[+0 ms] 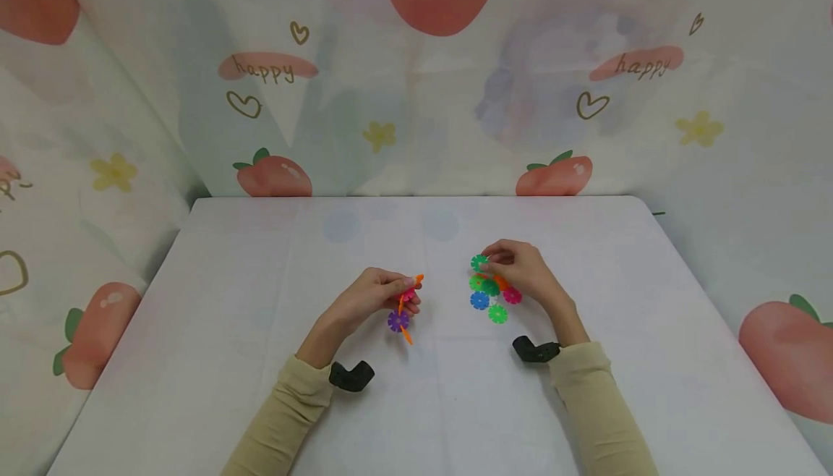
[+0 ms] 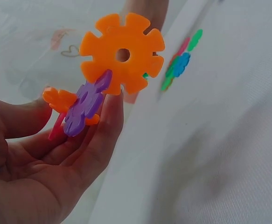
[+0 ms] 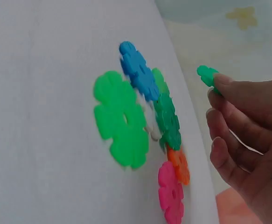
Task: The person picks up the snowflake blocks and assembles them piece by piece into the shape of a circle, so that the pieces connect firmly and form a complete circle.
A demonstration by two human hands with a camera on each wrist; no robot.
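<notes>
My left hand (image 1: 368,298) holds a joined cluster of notched plastic snowflake discs between thumb and fingers. In the left wrist view an orange disc (image 2: 140,43) faces the camera, slotted into a purple disc (image 2: 82,106). Another orange disc (image 2: 60,100) and a pink disc (image 2: 56,127) sit by the thumb, partly hidden. Thumb and index finger of my right hand (image 1: 526,268) pinch a single green disc (image 1: 479,263), raised above the table in the right wrist view. Below that hand lies a small pile of loose discs, among them a blue disc (image 3: 138,71) and a pink disc (image 3: 170,193).
A bright green disc (image 3: 122,120) lies at the pile's near side, with a darker green disc (image 3: 167,122) and an orange disc (image 3: 178,165) beside it. White cloth covers the table (image 1: 260,244). A printed curtain (image 1: 416,100) hangs behind the far edge.
</notes>
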